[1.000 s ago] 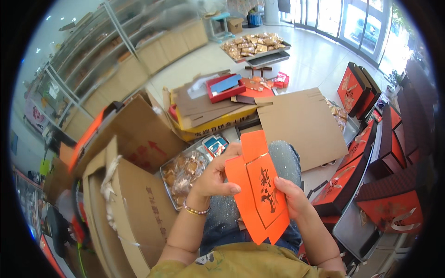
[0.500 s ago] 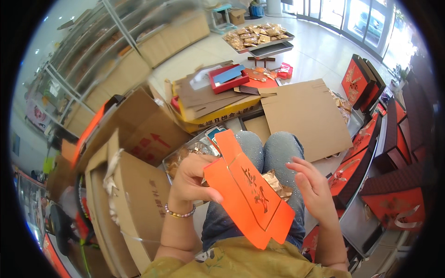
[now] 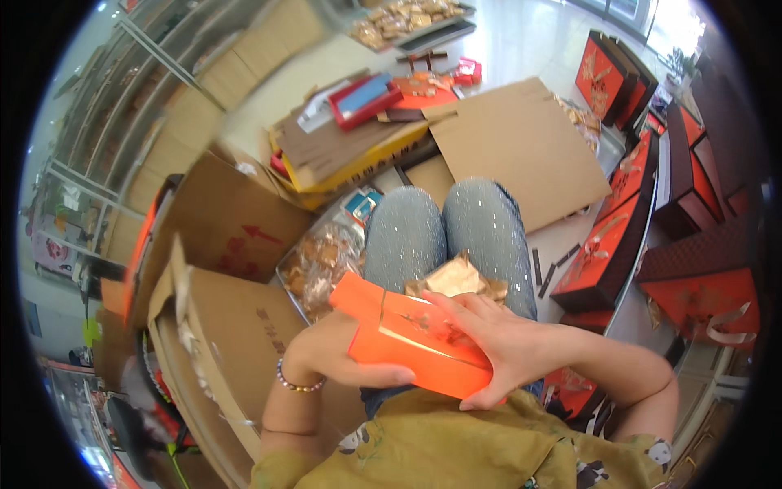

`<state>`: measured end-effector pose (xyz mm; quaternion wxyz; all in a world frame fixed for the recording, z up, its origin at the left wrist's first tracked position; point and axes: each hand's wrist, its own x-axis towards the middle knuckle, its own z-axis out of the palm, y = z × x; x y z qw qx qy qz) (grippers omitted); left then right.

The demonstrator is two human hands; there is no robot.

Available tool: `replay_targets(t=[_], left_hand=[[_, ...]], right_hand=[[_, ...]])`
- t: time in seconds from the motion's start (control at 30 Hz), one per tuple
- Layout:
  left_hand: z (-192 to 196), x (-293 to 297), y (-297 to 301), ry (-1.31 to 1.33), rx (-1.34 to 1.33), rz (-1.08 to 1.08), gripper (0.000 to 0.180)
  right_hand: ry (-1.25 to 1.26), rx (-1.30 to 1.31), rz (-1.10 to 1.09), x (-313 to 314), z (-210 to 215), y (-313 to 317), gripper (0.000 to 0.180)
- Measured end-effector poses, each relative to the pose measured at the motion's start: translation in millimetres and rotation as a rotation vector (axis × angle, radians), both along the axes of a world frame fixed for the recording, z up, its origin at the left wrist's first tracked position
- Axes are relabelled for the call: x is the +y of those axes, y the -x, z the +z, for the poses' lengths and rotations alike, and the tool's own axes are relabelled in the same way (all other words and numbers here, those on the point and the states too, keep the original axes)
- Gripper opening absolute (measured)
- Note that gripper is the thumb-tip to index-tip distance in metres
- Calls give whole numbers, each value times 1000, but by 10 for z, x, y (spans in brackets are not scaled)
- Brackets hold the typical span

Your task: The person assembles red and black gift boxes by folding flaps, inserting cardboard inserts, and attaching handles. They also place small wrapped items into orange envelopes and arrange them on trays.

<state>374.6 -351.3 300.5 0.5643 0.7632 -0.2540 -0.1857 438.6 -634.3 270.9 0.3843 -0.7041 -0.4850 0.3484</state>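
An orange-red folding paper box with gold print is held above my lap, its long side bent up and its left end flap sticking out. My left hand grips the near left side, thumb along the front, its other fingers hidden behind the card. Around the right end my right hand is closed, with the thumb below and fingers over the top. A gold-wrapped packet rests on my thighs just beyond the box.
Open cardboard boxes stand at my left beside a tray of wrapped pastries. Ahead are a cardboard sheet and a yellow carton. Red and dark gift boxes line the right; another tray of packets lies farther off.
My right hand has come in from the right and taken hold of the box. The flat orange card has been bent into a box shape. The view has shifted down.
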Motion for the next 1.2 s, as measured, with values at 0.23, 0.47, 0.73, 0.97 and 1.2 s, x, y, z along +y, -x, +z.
replay_targets(t=[0.23, 0.47, 0.73, 0.97, 1.2], left_hand=[[-155, -403, 206, -75, -95, -108, 41], [-77, -417, -32, -214, -383, 761, 43], [-634, -419, 253, -50, 149, 611, 72], [-571, -566, 293, 10, -257, 554, 81], [-654, -458, 278, 67, -130, 589, 41]], right_hand=[[-29, 214, 22, -122, -200, 64, 111], [-296, 1004, -468, -159, -116, -78, 34], [-608, 329, -775, 253, -521, 117, 79], [-521, 150, -765, 239, -404, 160, 57], [-561, 960, -759, 224, -348, 271, 33]])
